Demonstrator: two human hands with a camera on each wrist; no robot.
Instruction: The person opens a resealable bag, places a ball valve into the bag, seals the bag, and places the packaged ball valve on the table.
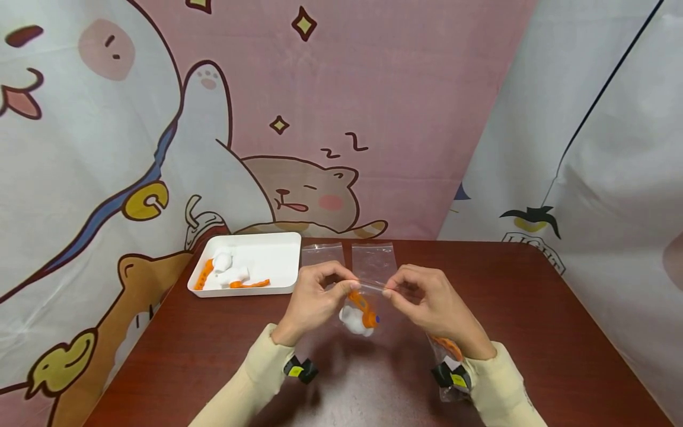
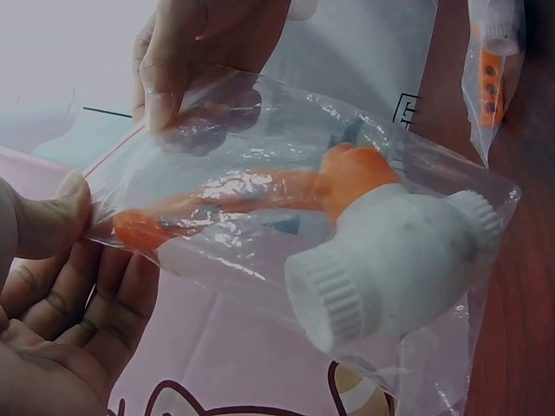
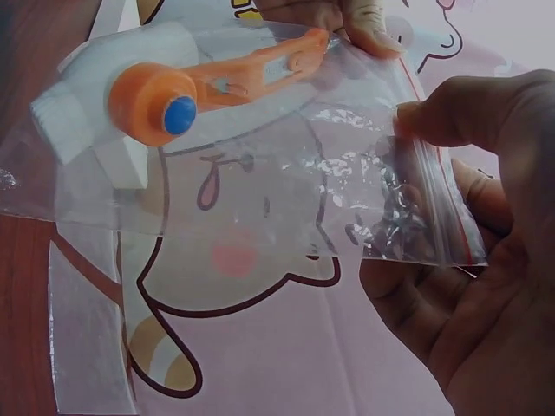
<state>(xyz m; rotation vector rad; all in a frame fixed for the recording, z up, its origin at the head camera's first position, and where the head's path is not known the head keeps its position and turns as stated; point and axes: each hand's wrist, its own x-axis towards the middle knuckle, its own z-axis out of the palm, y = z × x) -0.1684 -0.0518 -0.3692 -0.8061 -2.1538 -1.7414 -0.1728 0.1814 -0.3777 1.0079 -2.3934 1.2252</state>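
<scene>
Both hands hold up a clear zip-lock bag (image 3: 364,212) by its mouth, above the table. My left hand (image 1: 316,299) pinches one end of the zip edge between thumb and fingers. Farther along that edge, the thumb and fingers of my right hand (image 1: 439,303) pinch it too. Inside the bag hangs a white plastic ball valve (image 2: 408,260) with ribbed ends. Its orange lever handle (image 3: 260,74) points up toward the zip, and a blue cap (image 3: 179,115) sits at the handle's hub. A red line (image 3: 416,82) runs along the zip.
A white tray (image 1: 277,258) at the back left holds white valve parts and orange handles. Two flat clear bags, one left (image 1: 322,254) and one right (image 1: 373,256), lie by the far edge. Another bagged valve (image 1: 447,347) lies beside the right wrist. A cartoon-print cloth (image 1: 416,118) hangs behind.
</scene>
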